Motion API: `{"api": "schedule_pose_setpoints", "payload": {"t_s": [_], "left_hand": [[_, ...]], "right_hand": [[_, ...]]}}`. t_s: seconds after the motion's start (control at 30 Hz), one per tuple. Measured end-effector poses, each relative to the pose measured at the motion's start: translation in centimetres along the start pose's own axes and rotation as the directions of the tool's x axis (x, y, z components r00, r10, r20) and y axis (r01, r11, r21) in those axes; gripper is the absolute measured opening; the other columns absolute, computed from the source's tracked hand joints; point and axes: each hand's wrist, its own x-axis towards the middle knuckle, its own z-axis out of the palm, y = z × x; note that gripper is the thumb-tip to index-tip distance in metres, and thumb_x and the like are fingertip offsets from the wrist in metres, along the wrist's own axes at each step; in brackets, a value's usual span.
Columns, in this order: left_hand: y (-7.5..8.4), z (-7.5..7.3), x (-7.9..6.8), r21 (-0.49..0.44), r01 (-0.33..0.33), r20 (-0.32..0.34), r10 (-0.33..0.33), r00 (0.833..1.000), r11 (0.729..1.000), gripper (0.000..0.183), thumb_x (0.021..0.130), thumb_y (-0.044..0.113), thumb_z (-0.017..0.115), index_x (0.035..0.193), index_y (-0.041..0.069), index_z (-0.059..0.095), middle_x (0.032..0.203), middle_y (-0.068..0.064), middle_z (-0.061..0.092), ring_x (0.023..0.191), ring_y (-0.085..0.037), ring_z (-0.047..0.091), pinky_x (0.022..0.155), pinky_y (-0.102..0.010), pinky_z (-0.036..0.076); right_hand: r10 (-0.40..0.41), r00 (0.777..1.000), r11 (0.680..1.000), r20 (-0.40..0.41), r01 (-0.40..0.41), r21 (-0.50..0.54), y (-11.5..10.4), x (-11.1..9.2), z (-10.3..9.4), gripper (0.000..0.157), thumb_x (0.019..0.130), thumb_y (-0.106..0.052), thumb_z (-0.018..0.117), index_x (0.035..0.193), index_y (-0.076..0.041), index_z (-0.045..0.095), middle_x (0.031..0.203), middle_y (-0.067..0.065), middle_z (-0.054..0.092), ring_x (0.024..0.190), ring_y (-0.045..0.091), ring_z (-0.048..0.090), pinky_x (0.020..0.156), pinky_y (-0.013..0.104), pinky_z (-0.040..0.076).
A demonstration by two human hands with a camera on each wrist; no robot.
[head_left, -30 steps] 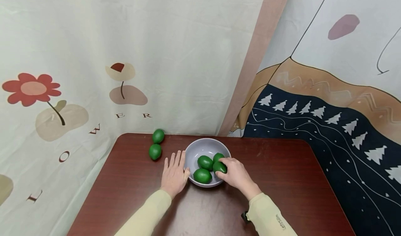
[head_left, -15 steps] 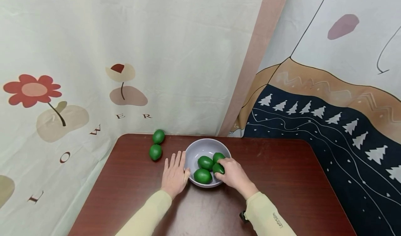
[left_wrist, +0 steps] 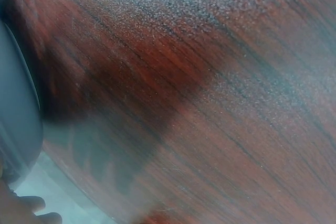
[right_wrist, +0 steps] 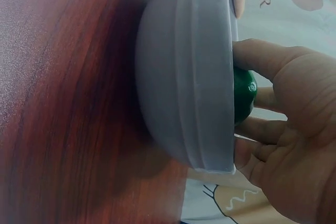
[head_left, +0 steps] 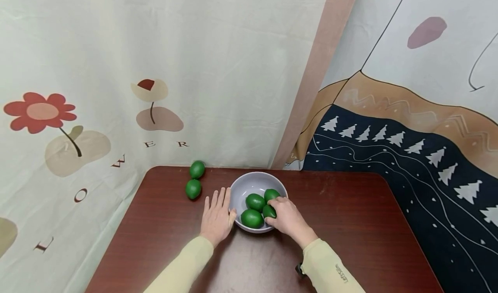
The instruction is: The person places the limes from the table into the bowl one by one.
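Observation:
A lavender-grey bowl [head_left: 249, 181] stands on the dark red table, with several green limes inside. My right hand [head_left: 288, 217] reaches over its right rim and grips one lime [head_left: 269, 211] between thumb and fingers. In the right wrist view that lime [right_wrist: 244, 95] shows just above the rim, partly behind the bowl wall. Close beside it lie another lime [head_left: 255, 202], a front one [head_left: 252, 218] and a back one [head_left: 271, 194]. My left hand [head_left: 216, 218], fingers straight, rests against the bowl's left side. The left wrist view shows mostly tabletop and the bowl's edge [left_wrist: 18, 108].
Two more limes lie left of the bowl near the table's back edge, one [head_left: 197, 169] behind the other [head_left: 193, 189]. The wood-grain table [head_left: 350, 224] extends to both sides. Behind it hangs a printed curtain [head_left: 233, 90].
My right hand has moved slightly left and inward over the bowl with the lime in its grip. The left hand and the other limes stay in place.

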Motion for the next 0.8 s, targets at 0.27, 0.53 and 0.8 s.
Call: {"api": "schedule_pose_setpoints", "payload": {"t_s": [0.27,0.53,0.8], "left_hand": [[-0.1,0.2,0.0,0.001,-0.011,-0.020,0.011,1.000,1.000,0.070,0.102,0.037,0.051,0.161,0.005,0.032,0.163,-0.019,0.039,0.150,-0.042,0.035,0.122,-0.062,0.023],[-0.1,0.2,0.0,-0.010,-0.006,-0.025,0.006,1.000,1.000,0.070,0.101,0.036,0.051,0.161,0.004,0.033,0.162,-0.019,0.039,0.150,-0.043,0.035,0.122,-0.063,0.022],[-0.1,0.1,0.0,-0.002,-0.008,-0.019,0.008,1.000,1.000,0.070,0.102,0.038,0.049,0.162,0.005,0.032,0.163,-0.019,0.039,0.150,-0.042,0.036,0.122,-0.061,0.023]], "right_hand": [[-0.010,1.000,1.000,-0.017,0.010,-0.024,-0.1,0.0,0.6,0.045,0.079,-0.023,0.087,0.115,-0.001,0.073,0.108,0.013,0.064,0.096,0.032,0.062,0.092,0.050,0.052],[-0.010,1.000,0.998,-0.008,0.010,-0.059,0.0,0.1,1.1,0.047,0.079,-0.027,0.089,0.115,-0.003,0.073,0.107,0.011,0.065,0.099,0.032,0.064,0.094,0.048,0.050],[-0.023,0.999,0.996,-0.023,0.021,-0.084,-0.1,0.0,1.2,0.037,0.081,-0.026,0.087,0.108,-0.004,0.075,0.102,0.009,0.067,0.093,0.029,0.063,0.087,0.046,0.049]]}}
